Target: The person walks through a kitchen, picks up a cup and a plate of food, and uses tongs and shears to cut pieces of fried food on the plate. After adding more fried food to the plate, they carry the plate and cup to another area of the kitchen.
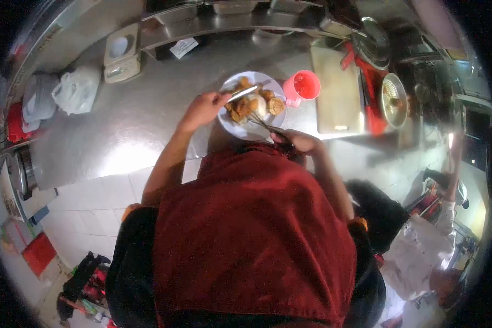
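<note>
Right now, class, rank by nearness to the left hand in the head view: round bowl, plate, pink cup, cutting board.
1. Plate, just right of left hand
2. Pink cup, right of plate
3. Cutting board, farther right
4. Round bowl, far right

"What is held in the left hand [203, 110]?"

"A silver utensil [244, 93], above the food [239, 110] on the white plate [240, 131]."

"And in the right hand [300, 142]?"

"A fork [263, 124], with its tines lowered to the food."

"Beside the plate?"

"A pink cup [296, 94] is placed there, between plate and cutting board [337, 93]."
</note>
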Tool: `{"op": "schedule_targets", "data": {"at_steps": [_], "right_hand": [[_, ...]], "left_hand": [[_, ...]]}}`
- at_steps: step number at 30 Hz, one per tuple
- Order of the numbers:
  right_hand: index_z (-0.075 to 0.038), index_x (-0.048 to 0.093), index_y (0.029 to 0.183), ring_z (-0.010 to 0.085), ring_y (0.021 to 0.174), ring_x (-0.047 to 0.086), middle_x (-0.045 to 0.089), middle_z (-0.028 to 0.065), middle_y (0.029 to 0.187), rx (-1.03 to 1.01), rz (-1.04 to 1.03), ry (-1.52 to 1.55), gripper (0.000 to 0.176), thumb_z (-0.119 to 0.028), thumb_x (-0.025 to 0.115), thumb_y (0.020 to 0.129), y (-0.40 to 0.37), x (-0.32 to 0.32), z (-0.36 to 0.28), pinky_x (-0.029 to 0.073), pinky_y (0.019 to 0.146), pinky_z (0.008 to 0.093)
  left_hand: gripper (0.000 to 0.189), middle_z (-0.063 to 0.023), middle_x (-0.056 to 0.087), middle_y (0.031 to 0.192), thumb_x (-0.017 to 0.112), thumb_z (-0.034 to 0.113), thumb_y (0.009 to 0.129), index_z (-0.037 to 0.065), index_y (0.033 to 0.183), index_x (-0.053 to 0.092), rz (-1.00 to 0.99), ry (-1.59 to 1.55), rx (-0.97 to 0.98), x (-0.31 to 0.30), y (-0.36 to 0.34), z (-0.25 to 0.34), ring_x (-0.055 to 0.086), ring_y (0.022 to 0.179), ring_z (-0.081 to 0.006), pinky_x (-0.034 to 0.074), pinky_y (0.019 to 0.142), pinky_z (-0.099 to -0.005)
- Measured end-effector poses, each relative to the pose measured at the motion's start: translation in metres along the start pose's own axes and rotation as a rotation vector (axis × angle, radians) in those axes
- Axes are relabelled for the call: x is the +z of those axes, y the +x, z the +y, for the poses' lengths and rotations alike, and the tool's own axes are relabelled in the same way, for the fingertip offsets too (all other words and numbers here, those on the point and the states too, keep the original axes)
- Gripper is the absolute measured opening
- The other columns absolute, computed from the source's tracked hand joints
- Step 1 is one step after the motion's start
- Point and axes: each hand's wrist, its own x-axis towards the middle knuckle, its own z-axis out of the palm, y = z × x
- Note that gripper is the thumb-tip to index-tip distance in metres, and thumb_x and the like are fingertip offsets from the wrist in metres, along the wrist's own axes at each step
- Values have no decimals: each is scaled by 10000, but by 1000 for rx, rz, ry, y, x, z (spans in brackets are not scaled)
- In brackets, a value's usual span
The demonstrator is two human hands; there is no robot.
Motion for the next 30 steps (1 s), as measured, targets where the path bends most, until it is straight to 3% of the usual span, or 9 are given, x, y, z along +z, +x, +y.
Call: {"op": "schedule_targets", "data": {"at_steps": [2,8,11,14,18,20,26,28,30], "right_hand": [[-4,631,966,165,753,559,640,98,795,114,-144,224,645,-617,432,939,2,-2,9,464,756,355],[4,639,902,158,728,554,628,58,769,161,-151,-46,726,-691,432,895,2,-9,29,455,734,343],[7,651,902,162,744,559,630,80,768,100,-120,55,757,-717,431,877,2,-1,36,456,750,337],[-57,576,770,117,701,457,525,-11,721,204,-179,6,598,-616,445,937,-3,-7,23,404,654,300],[-37,605,808,125,709,481,555,-4,746,-5,-126,-142,603,-607,454,937,-7,-5,34,419,657,306],[-13,649,883,129,729,507,591,12,777,86,-109,52,610,-599,484,928,-14,0,26,436,671,310],[1,680,966,141,772,543,642,49,810,212,-168,-60,563,-542,546,909,3,5,52,463,707,350],[39,663,951,168,743,545,637,73,768,-142,-117,-192,488,-435,559,892,10,7,70,461,705,372],[42,651,988,164,779,562,659,93,818,17,-169,-252,490,-429,561,884,17,7,66,461,731,369]], "left_hand": [[533,-167,641,752,541,522,920,6,947,671,33,23,13,0,-4,0,623,701,-274,475,663,-382],[499,-165,642,753,564,505,913,15,904,662,40,35,-11,-9,-16,14,606,655,-284,470,627,-386],[505,-153,668,755,557,545,896,54,863,672,12,82,-29,0,-16,19,665,708,-268,507,645,-390],[489,-142,681,785,558,543,892,69,839,667,-79,108,27,5,-14,34,672,741,-283,514,676,-396],[477,-148,682,820,564,540,884,76,814,652,-77,243,57,2,-16,54,662,768,-329,507,703,-428],[477,-150,680,823,565,540,881,76,806,647,-38,277,85,6,-14,49,657,772,-343,505,711,-438],[498,-173,667,804,561,558,878,70,843,656,0,253,69,11,-20,45,646,771,-373,499,704,-464],[465,-194,646,730,596,490,891,32,840,656,106,205,96,12,-19,36,648,696,-368,495,633,-422],[459,-197,633,715,595,478,898,27,834,647,149,174,113,7,-27,30,636,668,-352,483,613,-418]]}}
